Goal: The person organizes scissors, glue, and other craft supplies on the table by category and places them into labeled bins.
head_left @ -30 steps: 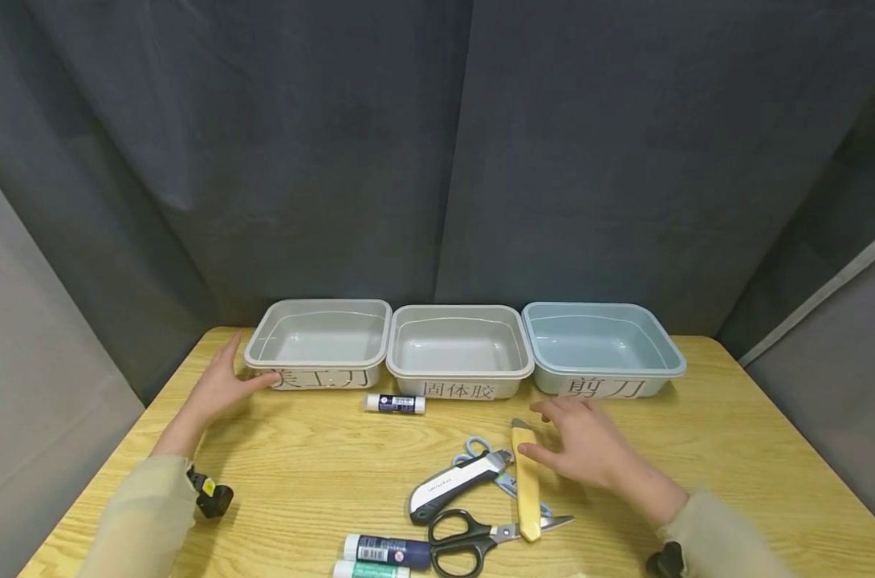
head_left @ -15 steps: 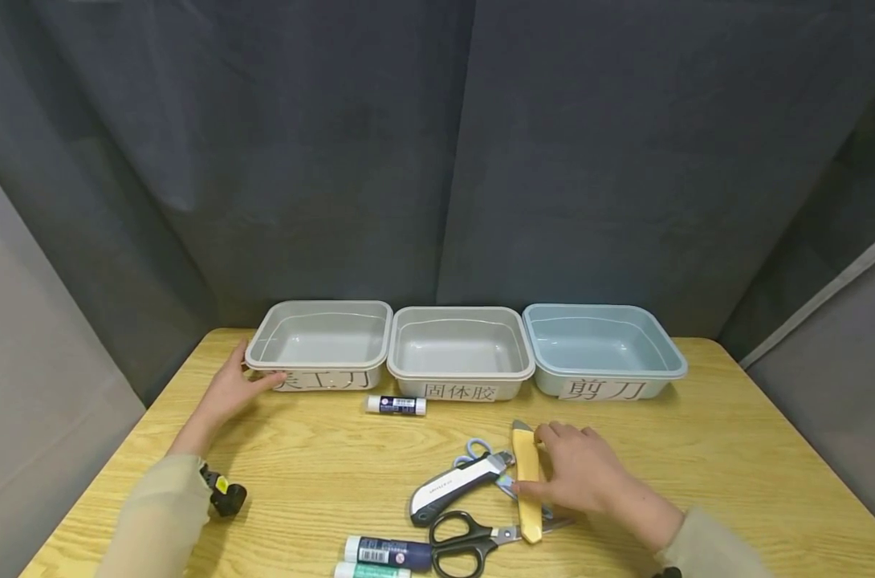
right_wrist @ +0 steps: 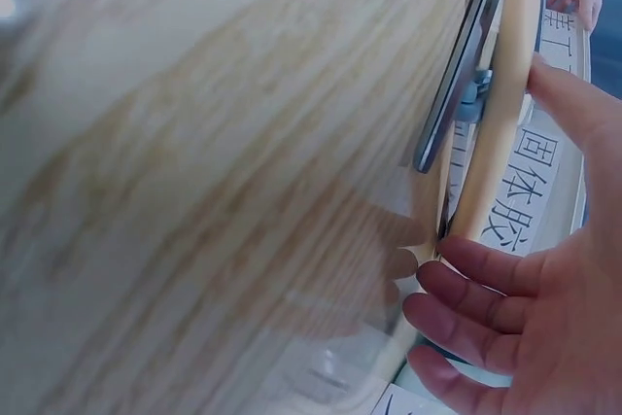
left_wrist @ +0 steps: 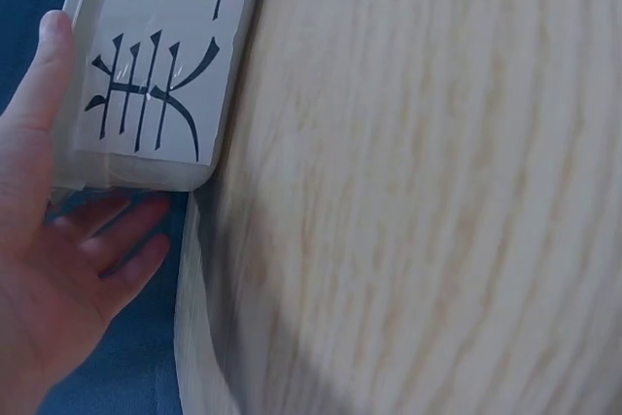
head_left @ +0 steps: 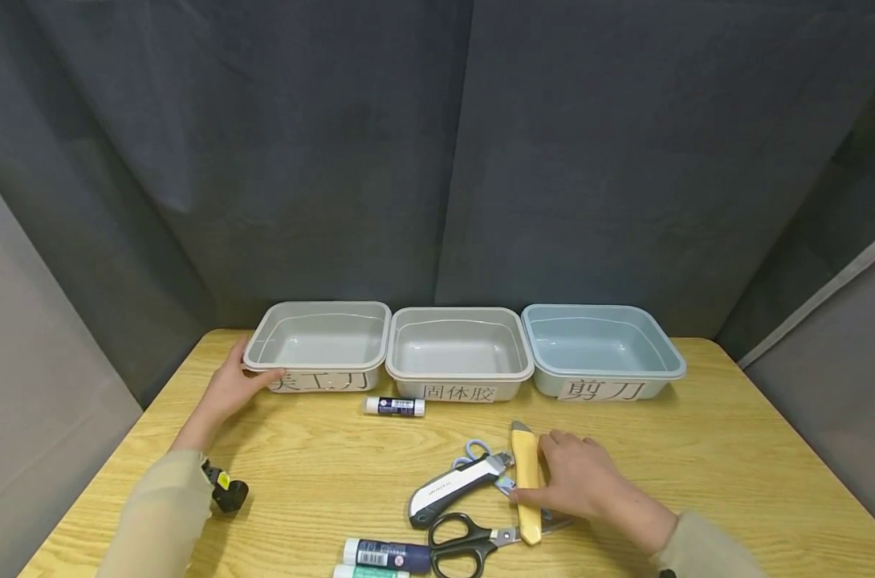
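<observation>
My left hand [head_left: 231,387] is at the front left corner of the left grey plastic box [head_left: 327,379]. Its thumb lies along the box front; its other fingers extend relaxed beside the end wall, as the left wrist view [left_wrist: 68,269] shows. My right hand [head_left: 578,474] pinches a yellow utility knife [head_left: 526,457], thumb on one side and index finger on the other. That knife still lies over the blade of black-handled scissors [head_left: 461,546] and blue-handled scissors [head_left: 477,448]. Beside it is a white-and-black utility knife [head_left: 448,484].
A middle grey box [head_left: 459,387] and a blue box [head_left: 611,385] continue the row at the back, each labelled. One glue stick [head_left: 394,406] lies before the middle box. A dark blue glue stick [head_left: 387,554] and a green-labelled one [head_left: 371,571] lie at the front edge of view.
My left hand has moved right onto the box corner. My right hand has come down and left to the yellow utility knife, and its fingers have closed on it. The knife has hardly moved.
</observation>
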### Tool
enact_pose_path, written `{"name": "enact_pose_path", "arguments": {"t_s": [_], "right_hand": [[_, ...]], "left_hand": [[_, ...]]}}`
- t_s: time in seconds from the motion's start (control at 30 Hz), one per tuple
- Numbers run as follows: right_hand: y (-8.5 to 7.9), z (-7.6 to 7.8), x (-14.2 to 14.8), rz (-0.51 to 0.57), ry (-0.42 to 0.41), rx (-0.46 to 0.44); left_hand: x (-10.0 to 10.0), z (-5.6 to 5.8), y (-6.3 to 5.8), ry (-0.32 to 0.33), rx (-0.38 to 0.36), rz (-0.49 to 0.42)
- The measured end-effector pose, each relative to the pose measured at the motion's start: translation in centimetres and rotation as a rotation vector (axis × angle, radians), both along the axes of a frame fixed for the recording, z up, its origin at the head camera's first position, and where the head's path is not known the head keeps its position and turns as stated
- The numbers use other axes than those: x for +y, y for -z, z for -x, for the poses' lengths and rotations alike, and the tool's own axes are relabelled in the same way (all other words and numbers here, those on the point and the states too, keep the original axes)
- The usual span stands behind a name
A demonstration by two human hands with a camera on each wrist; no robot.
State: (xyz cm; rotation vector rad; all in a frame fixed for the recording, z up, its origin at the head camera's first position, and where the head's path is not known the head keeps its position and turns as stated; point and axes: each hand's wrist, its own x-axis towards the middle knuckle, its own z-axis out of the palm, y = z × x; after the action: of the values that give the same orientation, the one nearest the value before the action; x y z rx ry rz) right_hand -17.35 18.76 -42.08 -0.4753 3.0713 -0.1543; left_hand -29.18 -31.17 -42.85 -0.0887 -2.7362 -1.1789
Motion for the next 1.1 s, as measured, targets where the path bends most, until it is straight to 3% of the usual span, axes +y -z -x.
{"name": "enact_pose_path", "arguments": {"t_s": [0.23,0.7,1.1], "right_hand": [[0.11,0.00,-0.11,0.052,0.020,-0.040],[-0.41,-0.27,-0.28,0.180,0.129,-0.181],[-0.05,0.13,0.07,0.277,0.112,-0.126]], "left_hand": [[-0.29,0.21,0.05,-0.028,0.006,0.037],[-0.67,-0.32,-0.18,-0.040,-0.015,-0.012],[-1.00,-0.39,0.09,-0.037,-0.029,-0.040]]}}
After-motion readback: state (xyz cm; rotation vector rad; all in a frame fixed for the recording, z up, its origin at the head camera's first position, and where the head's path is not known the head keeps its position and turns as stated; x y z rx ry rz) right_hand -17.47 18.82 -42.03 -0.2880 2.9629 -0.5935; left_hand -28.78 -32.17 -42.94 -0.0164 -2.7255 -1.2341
